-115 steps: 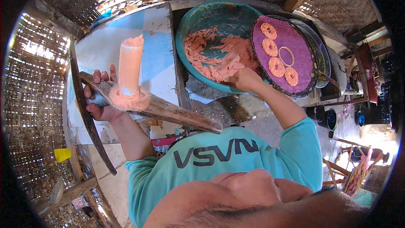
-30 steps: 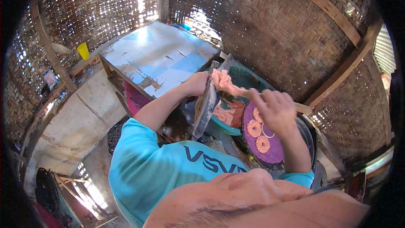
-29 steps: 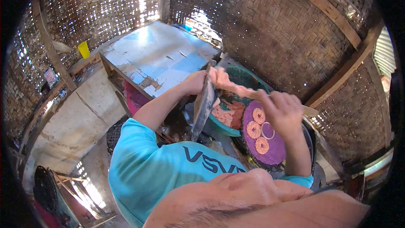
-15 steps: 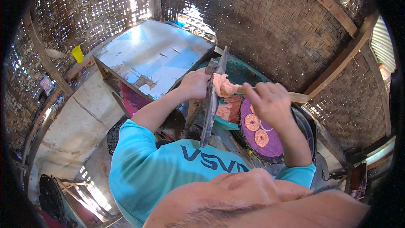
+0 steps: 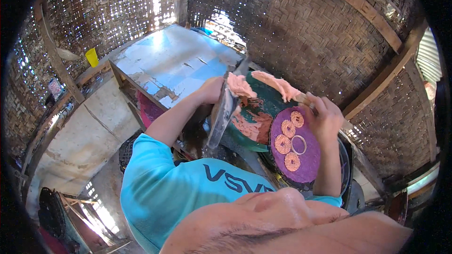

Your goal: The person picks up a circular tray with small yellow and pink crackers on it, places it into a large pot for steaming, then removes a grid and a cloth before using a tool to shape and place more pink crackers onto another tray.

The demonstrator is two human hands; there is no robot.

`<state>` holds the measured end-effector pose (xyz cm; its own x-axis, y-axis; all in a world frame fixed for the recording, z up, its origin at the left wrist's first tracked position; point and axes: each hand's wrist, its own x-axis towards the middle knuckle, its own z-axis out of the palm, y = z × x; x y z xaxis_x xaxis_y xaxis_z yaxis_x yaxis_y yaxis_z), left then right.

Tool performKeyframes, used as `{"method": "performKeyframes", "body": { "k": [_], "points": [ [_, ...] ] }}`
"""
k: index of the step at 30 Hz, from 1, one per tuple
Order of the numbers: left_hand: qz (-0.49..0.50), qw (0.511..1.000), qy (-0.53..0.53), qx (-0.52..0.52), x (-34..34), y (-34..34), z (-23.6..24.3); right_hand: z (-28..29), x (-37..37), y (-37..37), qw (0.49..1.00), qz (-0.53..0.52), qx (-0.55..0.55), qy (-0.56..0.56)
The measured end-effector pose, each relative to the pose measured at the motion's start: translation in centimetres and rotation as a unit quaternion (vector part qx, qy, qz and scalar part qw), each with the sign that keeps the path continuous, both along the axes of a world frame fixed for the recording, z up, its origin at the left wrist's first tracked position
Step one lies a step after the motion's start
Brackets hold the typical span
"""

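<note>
My left hand [image 5: 211, 90] grips a long, dark wooden tool [image 5: 221, 120] with a lump of pink dough [image 5: 239, 85] on its upper part. In my right hand [image 5: 325, 115] is a wooden paddle [image 5: 300, 98], its far end thickly coated with the same dough, held over a green basin [image 5: 264, 95]. More dough [image 5: 249, 126] smears the basin's near side. Below my right hand lies a round purple sheet [image 5: 308, 171] in a dark round tray, bearing several pink ring-shaped dough pieces [image 5: 282, 144] and a thin pale ring [image 5: 305, 146].
A worn blue-and-white table [image 5: 150, 61] stands beyond my left arm. Woven bamboo walls [image 5: 301, 33] close in the far and right sides. A yellow cup [image 5: 92, 58] sits on a ledge at the left, and a wooden beam [image 5: 381, 80] slants along the right.
My right hand has drawn the paddle away from the wooden tool to the right, with dough on it. The tool has shifted slightly left and tilted, keeping a lump of dough.
</note>
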<state>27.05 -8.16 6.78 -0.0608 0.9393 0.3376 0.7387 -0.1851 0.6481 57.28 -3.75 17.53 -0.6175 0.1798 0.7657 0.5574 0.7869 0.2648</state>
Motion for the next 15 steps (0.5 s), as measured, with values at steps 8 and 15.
{"method": "performKeyframes", "body": {
  "k": [8, 15],
  "points": [
    [-0.075, 0.987, -0.137, -0.045, 0.1, 0.0, 0.8, -1.8, 0.1, 0.6, 0.987, 0.048, -0.148, -0.045],
    [0.056, 0.995, 0.068, 0.052, 2.1, -0.6, 0.5, 0.3, 0.5, 0.5, 0.979, 0.048, -0.178, -0.086]
  ]
}}
